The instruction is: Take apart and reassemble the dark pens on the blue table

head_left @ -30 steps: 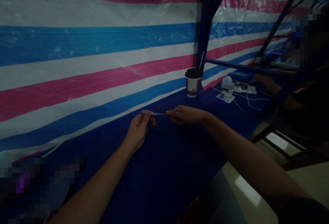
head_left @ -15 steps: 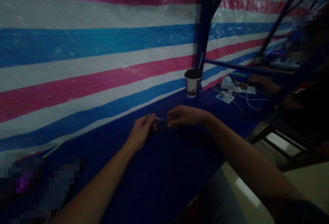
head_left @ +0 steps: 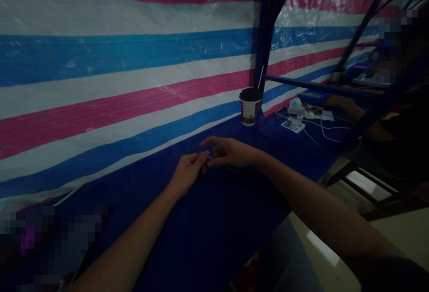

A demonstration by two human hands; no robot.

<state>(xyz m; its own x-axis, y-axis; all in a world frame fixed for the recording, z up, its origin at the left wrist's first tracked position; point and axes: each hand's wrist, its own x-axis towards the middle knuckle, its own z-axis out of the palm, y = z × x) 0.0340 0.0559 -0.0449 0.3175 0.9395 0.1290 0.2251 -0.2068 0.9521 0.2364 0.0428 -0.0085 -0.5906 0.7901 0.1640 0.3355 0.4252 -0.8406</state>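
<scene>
- Pen [head_left: 206, 160]: only a small dark bit shows, low over the table, between my two hands, and the rest is hidden by my fingers.
- My left hand [head_left: 188, 171]: the fingers are drawn together with their tips at that dark bit, and they seem to pinch it, though it is too small and dim to be sure.
- My right hand [head_left: 230, 153]: it is half open, with the index finger stretched out and pointing toward the wall above my left fingertips. The lower fingers curl in near the pen, and I can't tell whether they have hold of it.
- My hands are just beside each other, above the blue table cover [head_left: 214, 220].
- Paper cup [head_left: 250, 106]: it stands upright with a black lid, up ahead of my right hand, near the wall.
- Striped tarpaulin [head_left: 100, 104]: pink, white and blue bands run along the far edge of the table.
- Blue metal frame [head_left: 264, 37]: an upright stands just behind the paper cup, with a bar running off to the right.
- Power strip [head_left: 293, 126]: it lies to the right of the paper cup, with white cables [head_left: 323, 127] looping around it.
- Another person's forearm [head_left: 345, 104]: it reaches in beyond the blue metal frame, well apart from my hands.
</scene>
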